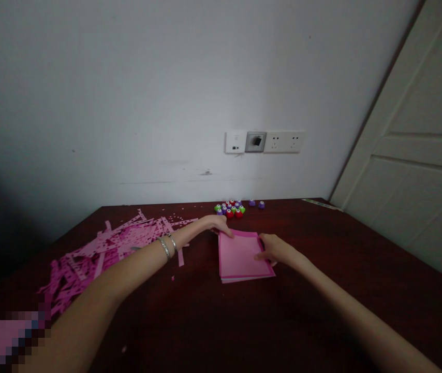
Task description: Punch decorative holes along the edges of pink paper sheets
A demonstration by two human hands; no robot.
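Note:
A small stack of square pink paper sheets [244, 256] is at the middle of the dark table, a light pink sheet over a darker pink one, with a pale edge showing beneath. At its upper left corner, my left hand [220, 225] grips the edge, thumb on top. My right hand [273, 248] grips the right edge, its thumb over the top sheet and the other fingers mostly hidden. Two silvery bangles [167, 246] circle my left wrist.
Left of my left arm lies a heap of cut pink paper strips [123, 238]. Several small colourful eyeball-like pieces [231, 209] sit near the wall. A thin ruler-like strip [322, 204] rests at the back right. Wall sockets [283, 142] are above the table, with a white door [418, 134] at right.

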